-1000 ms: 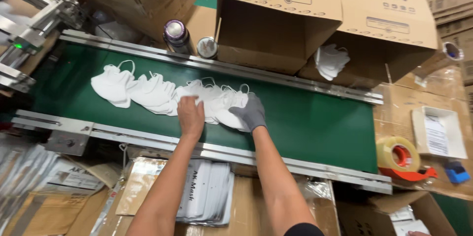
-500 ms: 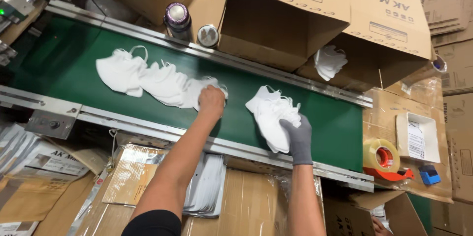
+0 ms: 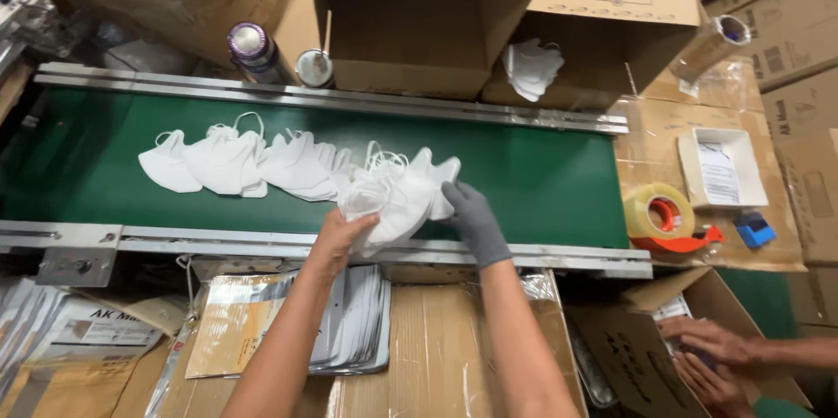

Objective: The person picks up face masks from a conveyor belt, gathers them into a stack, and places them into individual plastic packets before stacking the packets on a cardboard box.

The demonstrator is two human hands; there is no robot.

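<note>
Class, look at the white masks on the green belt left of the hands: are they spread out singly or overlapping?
Overlapping. The white masks lie in a row on the green belt, each partly covering its neighbour.

Masks on belt [image 3: 559, 182]: row of about four [image 3: 236, 165], plus held stack [image 3: 397, 195], count unclear. One mask [image 3: 531, 67] in box. Tape roll [image 3: 661, 213]: one. Cans [image 3: 255, 50]: two. Own hands: two; co-worker hands [image 3: 711, 352]: two.
</note>
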